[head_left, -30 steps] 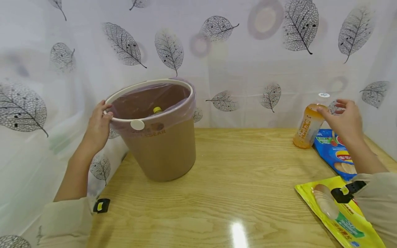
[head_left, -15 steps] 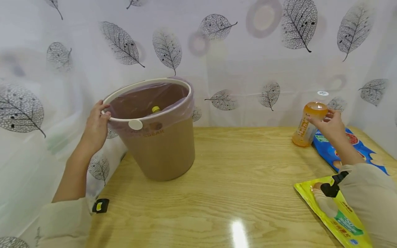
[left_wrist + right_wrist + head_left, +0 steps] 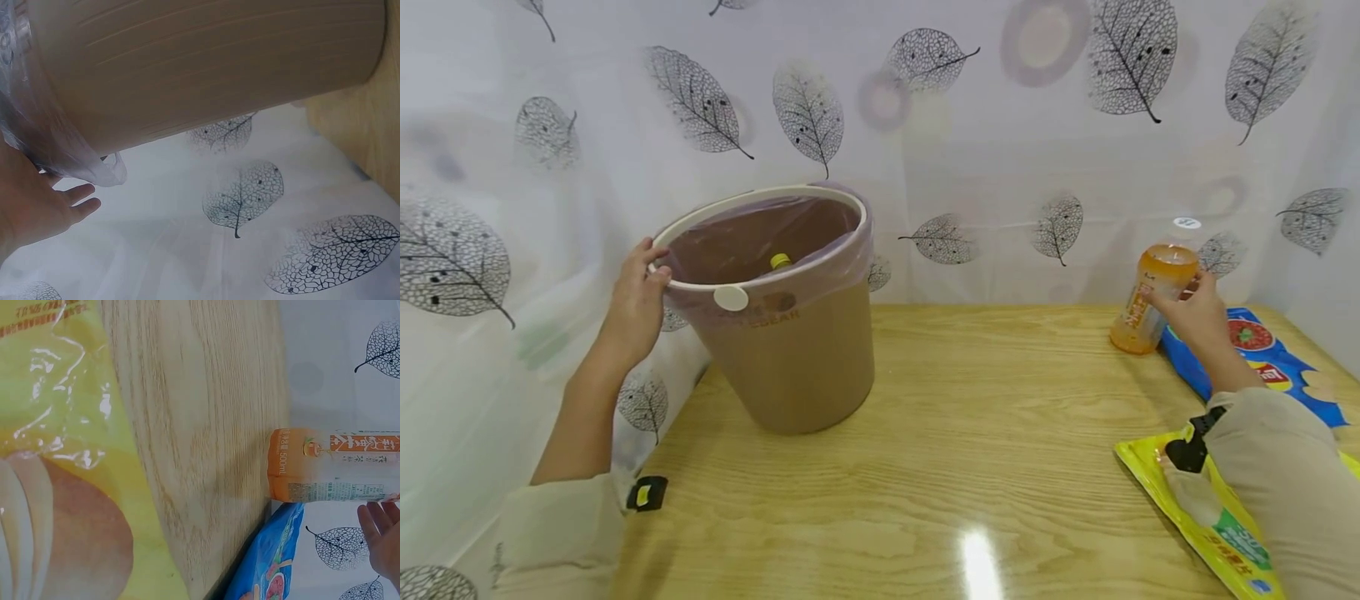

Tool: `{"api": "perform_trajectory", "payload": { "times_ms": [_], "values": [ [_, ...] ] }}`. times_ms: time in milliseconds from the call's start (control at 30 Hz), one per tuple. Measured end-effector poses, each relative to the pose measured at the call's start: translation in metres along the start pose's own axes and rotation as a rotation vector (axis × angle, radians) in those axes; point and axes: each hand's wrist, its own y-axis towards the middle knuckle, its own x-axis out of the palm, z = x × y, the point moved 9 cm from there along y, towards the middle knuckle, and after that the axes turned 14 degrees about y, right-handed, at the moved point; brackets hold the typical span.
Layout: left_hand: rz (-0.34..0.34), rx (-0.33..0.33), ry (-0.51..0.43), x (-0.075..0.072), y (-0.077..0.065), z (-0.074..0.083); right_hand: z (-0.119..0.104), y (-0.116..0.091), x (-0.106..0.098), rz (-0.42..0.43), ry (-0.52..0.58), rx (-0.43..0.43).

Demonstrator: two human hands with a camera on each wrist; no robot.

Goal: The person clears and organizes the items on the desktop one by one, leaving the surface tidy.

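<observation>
over on the far right of the table (image 3: 985, 417), right hand (image 3: 1197, 315) is wrapped round an orange drink bottle (image 3: 1138, 308), thumb across the label and fingers behind it. bottom of the bottle looks like it's sitting on the wood right by the back edge, with a blue chip bag (image 3: 1300, 387) just beside it. it leans in the head view but can't tell if that's real or just the lens.

first worry imo: that grip seems mostly thumb and fingertips round a smooth body, so if it's damp or heavier than expected it could twist or slide out. being so close to the curtain (image 3: 970, 167), a backwards nudge might tip it off the back.

second, the sleeve (image 3: 1277, 467) passes over the yellow snack bag (image 3: 1202, 508). if cloth catches on it, the bag probably gets dragged along.

meanwhile left hand (image 3: 634, 308) has hold of the rim (image 3: 696, 287) of the bin (image 3: 790, 367), which stands near the left edge with a yellow cap (image 3: 780, 261) poking up inside. pull too hard and the bin could topple, or the loose liner (image 3: 850, 262) could slip inward.
</observation>
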Motion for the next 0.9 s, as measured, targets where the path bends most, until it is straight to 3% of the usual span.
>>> {"api": "perform_trajectory", "payload": {
  "times_ms": [467, 900],
  "values": [
    [-0.008, -0.011, -0.01, 0.001, 0.001, -0.002, -0.027, -0.008, 0.007, -0.057, -0.009, -0.09],
    [-0.006, -0.003, 0.003, 0.001, 0.0, -0.002, -0.073, -0.023, 0.028, -0.17, -0.024, -0.189]
  ]
}}
